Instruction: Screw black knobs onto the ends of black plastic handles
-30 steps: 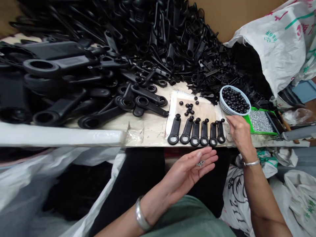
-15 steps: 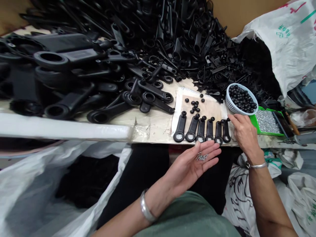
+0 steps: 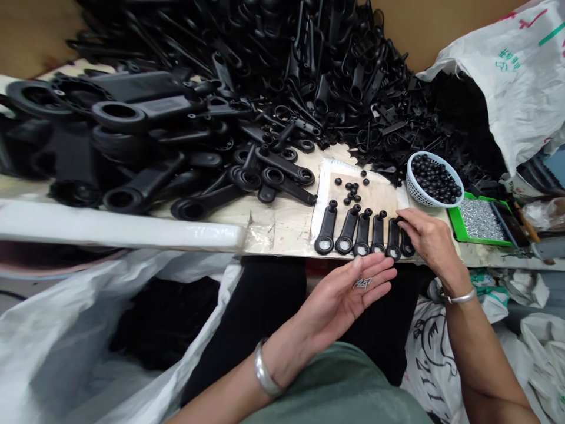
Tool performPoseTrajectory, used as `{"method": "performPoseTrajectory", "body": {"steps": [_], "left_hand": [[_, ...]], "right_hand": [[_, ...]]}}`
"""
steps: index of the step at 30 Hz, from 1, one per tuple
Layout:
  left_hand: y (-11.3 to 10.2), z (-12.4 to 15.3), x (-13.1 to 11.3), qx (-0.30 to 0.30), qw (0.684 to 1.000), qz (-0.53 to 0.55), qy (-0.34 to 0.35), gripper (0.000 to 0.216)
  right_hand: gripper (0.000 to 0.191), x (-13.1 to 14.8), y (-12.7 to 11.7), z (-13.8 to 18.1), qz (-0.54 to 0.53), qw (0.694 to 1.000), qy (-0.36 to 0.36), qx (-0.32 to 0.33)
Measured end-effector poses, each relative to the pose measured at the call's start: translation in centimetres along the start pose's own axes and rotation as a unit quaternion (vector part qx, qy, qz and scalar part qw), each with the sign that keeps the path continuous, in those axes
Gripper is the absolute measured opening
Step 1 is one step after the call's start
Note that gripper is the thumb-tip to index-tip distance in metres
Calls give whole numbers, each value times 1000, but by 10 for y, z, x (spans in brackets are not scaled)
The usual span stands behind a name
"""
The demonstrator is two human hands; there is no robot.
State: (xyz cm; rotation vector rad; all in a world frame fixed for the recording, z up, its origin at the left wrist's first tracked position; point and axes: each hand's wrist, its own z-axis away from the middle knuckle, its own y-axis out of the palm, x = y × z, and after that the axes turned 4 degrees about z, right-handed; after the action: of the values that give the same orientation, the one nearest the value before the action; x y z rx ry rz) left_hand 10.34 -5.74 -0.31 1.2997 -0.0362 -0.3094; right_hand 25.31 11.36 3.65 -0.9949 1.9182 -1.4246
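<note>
My left hand [image 3: 348,294] is palm up at the table's front edge, fingers slightly curled, with several small silver screws [image 3: 364,283] lying on it. At the right end of a row of black plastic crank arms [image 3: 327,227], my right hand [image 3: 428,238] has its thumb and fingers pinched together by the knob end of an arm [image 3: 394,238]. Whatever is between those fingertips is too small to make out. The hand partly covers the rightmost arm [image 3: 406,243]. Several loose black balls [image 3: 352,187] lie on the white cloth [image 3: 383,187] behind the row.
A light blue basket [image 3: 413,185] of black balls stands behind my right hand. Beside it is a green tray [image 3: 459,226] of silver screws [image 3: 481,219]. Black plastic parts [image 3: 150,118] heap up across the back and left. A white-wrapped bar [image 3: 119,227] runs along the left front edge.
My right hand has moved left, from the knob end of the rightmost crank arm to the arm beside it. My left hand still bears the screws. The view has shifted slightly.
</note>
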Motion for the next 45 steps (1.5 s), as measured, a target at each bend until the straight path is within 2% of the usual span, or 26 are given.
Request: {"method": "performPoseTrajectory", "body": {"steps": [4, 12, 15, 21, 26, 28, 35, 40, 45], "left_hand": [[-1, 1, 0, 7, 1000, -2, 3, 31], [-1, 0, 0, -1, 1000, 4, -1, 30], [-1, 0, -1, 4, 1000, 9, 2, 30], [-1, 1, -3, 18, 999, 27, 0, 32], [0, 3, -4, 21, 999, 35, 4, 38], [0, 3, -3, 15, 999, 29, 5, 38], [-1, 6, -1, 5, 1000, 15, 17, 33], [-5, 9, -5, 13, 999, 16, 31, 31], [-8, 8, -6, 15, 999, 15, 30, 32]], "right_hand": [[22, -1, 1, -4, 5, 1000, 2, 26], [22, -4, -7, -18, 75, 986, -67, 130], [23, -3, -9, -21, 92, 982, -77, 149], [24, 3, -8, -13, 90, 988, -57, 108], [29, 8, -10, -4, 24, 999, -29, -33], [26, 13, -11, -9, 0, 997, -41, -61], [20, 44, -4, -51, -5, 989, -145, 11], [11, 52, 6, -65, 62, 983, -168, 35], [20, 53, 7, -71, 64, 976, -191, 86]]}}
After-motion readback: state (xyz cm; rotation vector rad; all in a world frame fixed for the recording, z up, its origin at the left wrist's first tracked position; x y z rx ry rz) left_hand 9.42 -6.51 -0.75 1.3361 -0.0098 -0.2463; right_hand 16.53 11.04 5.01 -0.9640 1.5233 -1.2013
